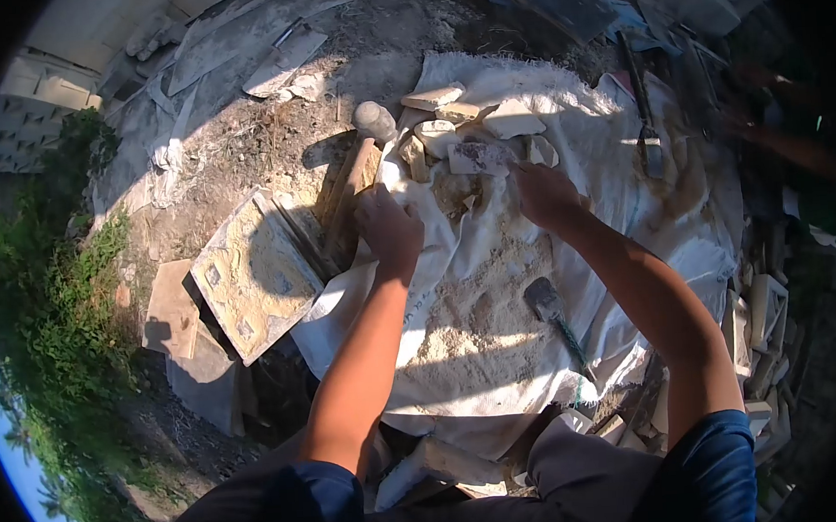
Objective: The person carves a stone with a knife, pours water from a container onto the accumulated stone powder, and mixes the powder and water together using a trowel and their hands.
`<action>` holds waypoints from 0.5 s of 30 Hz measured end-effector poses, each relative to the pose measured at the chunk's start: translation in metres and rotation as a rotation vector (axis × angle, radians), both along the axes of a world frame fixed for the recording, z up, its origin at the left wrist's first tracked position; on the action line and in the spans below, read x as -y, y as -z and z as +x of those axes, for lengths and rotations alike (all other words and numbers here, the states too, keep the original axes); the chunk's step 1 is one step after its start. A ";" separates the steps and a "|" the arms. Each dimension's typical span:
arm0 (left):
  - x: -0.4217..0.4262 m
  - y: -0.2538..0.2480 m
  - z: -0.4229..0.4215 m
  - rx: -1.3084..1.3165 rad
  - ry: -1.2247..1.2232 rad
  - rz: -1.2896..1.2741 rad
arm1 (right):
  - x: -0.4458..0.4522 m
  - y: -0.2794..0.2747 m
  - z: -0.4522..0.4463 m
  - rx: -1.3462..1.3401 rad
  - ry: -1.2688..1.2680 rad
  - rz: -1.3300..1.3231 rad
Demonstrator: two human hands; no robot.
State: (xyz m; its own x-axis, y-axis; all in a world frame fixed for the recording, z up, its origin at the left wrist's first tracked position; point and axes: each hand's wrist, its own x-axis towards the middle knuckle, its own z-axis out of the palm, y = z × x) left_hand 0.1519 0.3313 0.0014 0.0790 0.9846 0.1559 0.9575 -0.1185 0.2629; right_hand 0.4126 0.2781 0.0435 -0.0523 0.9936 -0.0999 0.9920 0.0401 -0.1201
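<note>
A white woven sack (562, 104) lies spread on the ground, strewn with pale crumbs and dust. My right hand (545, 196) is closed at the right end of a flat grey stone piece (477, 158). Several pale broken stone pieces (513, 119) lie just beyond it. On the left, my left hand (390, 226) has its fingers curled at the sack's edge, beside a long wooden piece (347, 198); what they hold is hidden. A mallet with a rounded grey head (374, 121) rests past those fingers. Nearer me lies a flat brush (544, 299) with a green handle.
A square slab (258, 276) covered in yellowish dust lies left of the sack. At the right is a long-handled tool with a flat metal end (652, 154), and another person's arm (784, 148) in shadow. Stone pieces (764, 316) are piled at right; green plants (65, 283) grow at left.
</note>
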 end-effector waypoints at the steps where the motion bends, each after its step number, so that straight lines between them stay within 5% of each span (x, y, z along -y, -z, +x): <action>1: 0.003 -0.002 0.003 0.025 -0.049 -0.039 | 0.000 0.006 -0.002 -0.031 0.029 -0.030; 15: -0.061 -0.003 0.002 0.398 -0.114 -0.482 | 0.003 0.016 0.003 -0.106 -0.023 0.007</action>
State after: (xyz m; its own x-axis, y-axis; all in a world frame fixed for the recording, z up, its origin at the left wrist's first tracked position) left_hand 0.1534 0.3925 0.0048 -0.0026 0.9503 -0.3114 0.7753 0.1986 0.5996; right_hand 0.4153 0.2752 0.0270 -0.0846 0.9928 -0.0852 0.9724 0.0636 -0.2244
